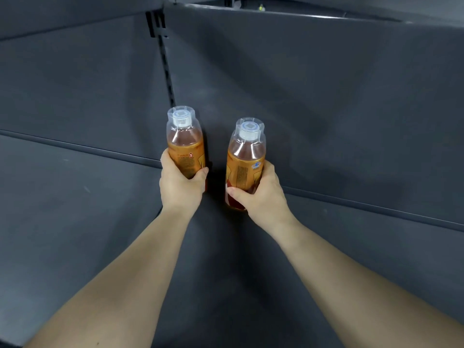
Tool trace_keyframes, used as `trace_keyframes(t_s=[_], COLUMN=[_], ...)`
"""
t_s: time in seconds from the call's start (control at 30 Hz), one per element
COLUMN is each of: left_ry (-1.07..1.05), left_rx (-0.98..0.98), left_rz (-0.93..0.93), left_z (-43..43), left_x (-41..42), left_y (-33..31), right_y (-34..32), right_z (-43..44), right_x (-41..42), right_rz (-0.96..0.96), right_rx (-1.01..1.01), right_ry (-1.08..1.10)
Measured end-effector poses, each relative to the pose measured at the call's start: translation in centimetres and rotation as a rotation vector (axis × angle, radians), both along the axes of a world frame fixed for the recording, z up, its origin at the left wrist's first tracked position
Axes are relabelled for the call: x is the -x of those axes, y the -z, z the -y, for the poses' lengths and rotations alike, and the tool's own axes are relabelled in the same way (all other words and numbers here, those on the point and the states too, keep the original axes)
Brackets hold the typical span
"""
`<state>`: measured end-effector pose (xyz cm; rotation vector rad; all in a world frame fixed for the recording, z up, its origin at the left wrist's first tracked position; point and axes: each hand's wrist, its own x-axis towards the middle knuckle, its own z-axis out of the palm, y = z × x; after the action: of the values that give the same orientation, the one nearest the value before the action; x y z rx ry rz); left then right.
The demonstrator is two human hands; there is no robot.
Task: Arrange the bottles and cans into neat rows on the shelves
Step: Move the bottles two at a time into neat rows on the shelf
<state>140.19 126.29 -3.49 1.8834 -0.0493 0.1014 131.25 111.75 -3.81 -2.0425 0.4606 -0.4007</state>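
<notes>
- So far, only two bottles are in view, and both are in hand: the left bottle (185,146) and the right bottle (247,159) stand upright, side by side but apart, at the back of the dark grey shelf (75,197), close to its back panel (313,101).
- The left hand (179,189) wraps the lower half of the left bottle, with the thumb curled across the label. The right hand (261,194) grips the right bottle the same way, low on its body.
- The left bottle's base is hidden behind the hand. The right bottle's base shows low over the shelf, but whether it touches cannot be told.
- As a judgement, the task is at its very start: no row exists yet, no cans are in view, and these two would be the first of a back row. What remains is to set them down, line them up and bring the rest.
- Both bottles hold amber liquid, carry orange wrap labels and have white caps under clear plastic overcaps.
- The labels bear blocks of small dark print, too fine to read. The left one has a small red mark, the right one a blue-and-white emblem. No brand name can be made out.
- A slotted upright (165,64) runs up the back panel, and the edge of an upper shelf (276,15) crosses the top.
</notes>
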Motion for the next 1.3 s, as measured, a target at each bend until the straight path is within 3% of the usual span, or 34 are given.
trace_keyframes(t_s=[0.27,0.73,1.3], left_ry=[0.039,0.275,0.796], left_rx=[0.039,0.022,0.021], left_rz=[0.016,0.029,0.064], left_z=[-0.6,2.6,17.0], left_x=[1.8,7.7,23.7], left_y=[-0.4,-1.6,-3.4], right_y=[-0.8,-2.9,-4.2], right_z=[0.1,2.0,10.2], right_x=[0.7,8.7,28.9], right_rz=[-0.018,0.015,0.063], right_rx=[0.026,-0.018,-0.014], right_ry=[0.018,0.199,0.631])
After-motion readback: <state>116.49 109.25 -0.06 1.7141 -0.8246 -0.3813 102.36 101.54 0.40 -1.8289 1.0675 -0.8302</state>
